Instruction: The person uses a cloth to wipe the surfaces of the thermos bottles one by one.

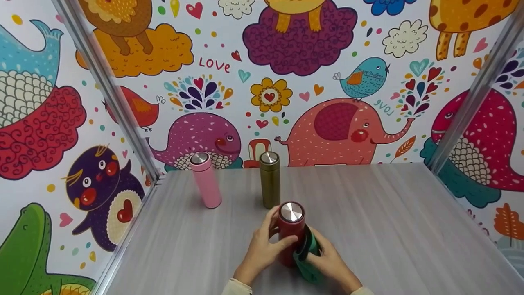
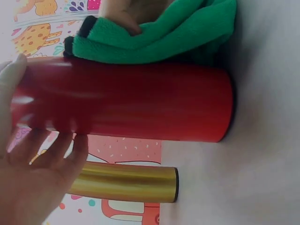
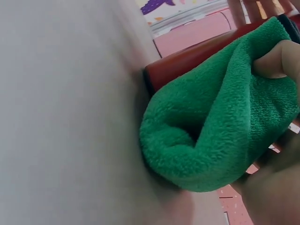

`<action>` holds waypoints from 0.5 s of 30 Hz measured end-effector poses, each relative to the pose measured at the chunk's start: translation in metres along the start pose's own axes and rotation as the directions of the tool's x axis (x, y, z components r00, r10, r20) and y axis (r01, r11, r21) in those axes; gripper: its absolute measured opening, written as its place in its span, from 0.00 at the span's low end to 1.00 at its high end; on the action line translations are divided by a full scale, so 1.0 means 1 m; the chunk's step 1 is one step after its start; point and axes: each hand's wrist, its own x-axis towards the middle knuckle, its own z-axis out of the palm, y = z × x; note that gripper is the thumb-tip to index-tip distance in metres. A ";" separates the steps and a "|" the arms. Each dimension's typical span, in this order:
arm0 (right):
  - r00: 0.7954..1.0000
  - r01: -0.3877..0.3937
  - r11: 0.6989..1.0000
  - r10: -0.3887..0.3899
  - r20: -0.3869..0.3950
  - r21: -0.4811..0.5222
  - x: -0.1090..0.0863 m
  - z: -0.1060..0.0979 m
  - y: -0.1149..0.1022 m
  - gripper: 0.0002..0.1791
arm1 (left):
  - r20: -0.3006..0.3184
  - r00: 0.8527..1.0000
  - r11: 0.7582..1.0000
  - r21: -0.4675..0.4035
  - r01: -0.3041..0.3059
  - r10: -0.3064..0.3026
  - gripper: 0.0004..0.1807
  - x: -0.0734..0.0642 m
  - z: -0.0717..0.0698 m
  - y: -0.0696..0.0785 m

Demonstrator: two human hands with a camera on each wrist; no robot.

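Note:
A red thermos bottle (image 1: 290,229) with a shiny steel lid stands upright near the front middle of the table. My left hand (image 1: 264,248) grips its upper part, thumb in front and fingers around the far side, as the left wrist view also shows. My right hand (image 1: 329,258) holds a folded green cloth (image 3: 201,112) with dark edging, thumb pressed on the fabric. In the left wrist view the cloth (image 2: 154,37) lies along the red bottle's side. Part of the bottle is hidden behind the cloth in the right wrist view.
An olive-gold thermos (image 1: 270,184) stands just behind the red one. Farther left is a pink thermos (image 1: 207,184). The grey wood-grain table (image 1: 380,213) meets walls with cartoon animals, and metal posts (image 1: 110,94) rise at its back corners.

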 end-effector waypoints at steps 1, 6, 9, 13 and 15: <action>1.000 0.000 1.000 0.000 -0.015 0.016 0.000 0.000 -0.002 0.39 | 0.004 1.000 1.000 -0.007 -0.005 0.005 0.42 0.000 0.000 -0.001; 0.993 0.098 0.992 -0.093 -0.069 0.074 0.007 -0.006 -0.024 0.37 | 0.041 0.999 0.999 -0.042 0.000 0.001 0.42 0.002 -0.004 -0.002; 0.969 0.239 0.968 -0.233 -0.086 0.071 0.014 -0.011 -0.040 0.36 | 0.059 0.998 0.997 -0.070 -0.008 0.012 0.42 0.005 -0.007 -0.004; 0.913 0.402 0.914 -0.397 -0.098 0.048 0.021 -0.015 -0.058 0.37 | 0.089 0.995 0.998 -0.062 -0.034 0.039 0.41 0.008 -0.012 -0.007; 0.887 0.455 0.889 -0.449 -0.106 0.049 0.024 -0.016 -0.065 0.37 | 0.111 0.993 0.998 -0.029 -0.047 0.050 0.42 0.009 -0.016 -0.007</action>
